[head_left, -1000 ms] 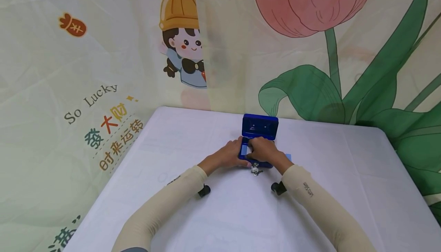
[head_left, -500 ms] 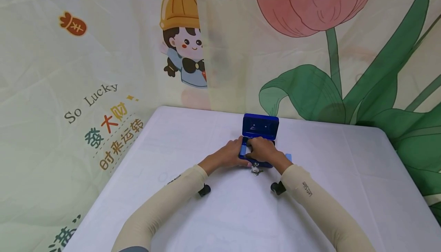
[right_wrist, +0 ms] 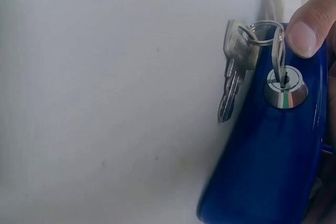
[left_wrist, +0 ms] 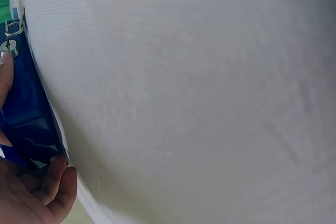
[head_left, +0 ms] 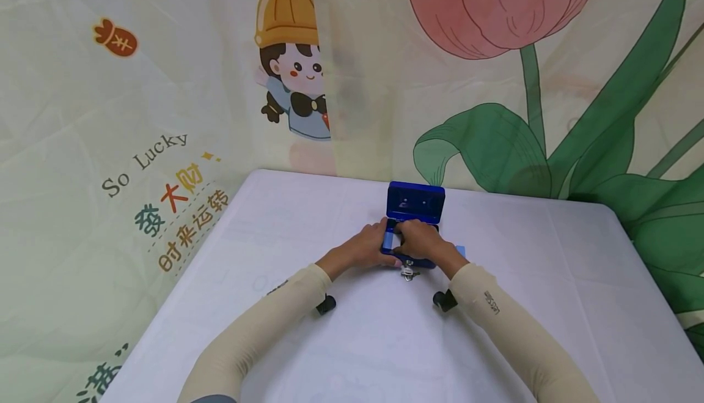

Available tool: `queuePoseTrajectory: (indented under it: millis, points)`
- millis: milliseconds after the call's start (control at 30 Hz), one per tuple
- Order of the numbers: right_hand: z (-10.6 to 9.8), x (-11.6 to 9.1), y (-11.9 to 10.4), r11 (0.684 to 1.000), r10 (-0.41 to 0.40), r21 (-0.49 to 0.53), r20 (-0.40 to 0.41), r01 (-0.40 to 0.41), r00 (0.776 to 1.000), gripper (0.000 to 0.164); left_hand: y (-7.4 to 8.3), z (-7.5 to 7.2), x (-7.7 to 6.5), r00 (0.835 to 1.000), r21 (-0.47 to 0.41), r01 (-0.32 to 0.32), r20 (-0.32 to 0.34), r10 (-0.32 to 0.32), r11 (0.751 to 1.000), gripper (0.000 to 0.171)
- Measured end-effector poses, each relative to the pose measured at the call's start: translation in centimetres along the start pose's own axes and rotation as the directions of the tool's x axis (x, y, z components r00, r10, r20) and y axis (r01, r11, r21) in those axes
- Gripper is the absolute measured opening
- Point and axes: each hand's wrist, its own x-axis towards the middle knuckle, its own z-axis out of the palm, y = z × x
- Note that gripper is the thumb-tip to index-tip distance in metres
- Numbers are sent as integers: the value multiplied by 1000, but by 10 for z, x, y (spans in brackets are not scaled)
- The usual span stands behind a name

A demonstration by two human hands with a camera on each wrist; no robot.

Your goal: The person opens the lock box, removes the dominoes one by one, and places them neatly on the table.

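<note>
A blue cash box [head_left: 415, 204] stands on the table with its lid raised. My left hand [head_left: 365, 245] grips its left end, with the thumb [right_wrist: 305, 38] on the front face beside the lock [right_wrist: 285, 90]. A key sits in that lock, and another key [right_wrist: 233, 72] dangles from the shared ring. My right hand [head_left: 420, 239] reaches down into the box. Its fingertips are hidden there, so what they hold or touch cannot be told. Left of them, a light-blue piece [head_left: 388, 240] shows inside the box.
A second light-blue piece [head_left: 461, 250] lies by the right wrist, partly covered. The white-topped table [head_left: 330, 207] meets a printed cloth backdrop behind. A small black device [head_left: 327, 304] hangs under the left wrist, another [head_left: 444, 301] under the right.
</note>
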Motion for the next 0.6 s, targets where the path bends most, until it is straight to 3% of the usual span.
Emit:
queuePoseTrajectory:
  millis: [600]
  points:
    - [-2,-1,2,999,14,42,30,-15,999,52,1,-1,-1,1000,-6,-1,2,1,1000,115]
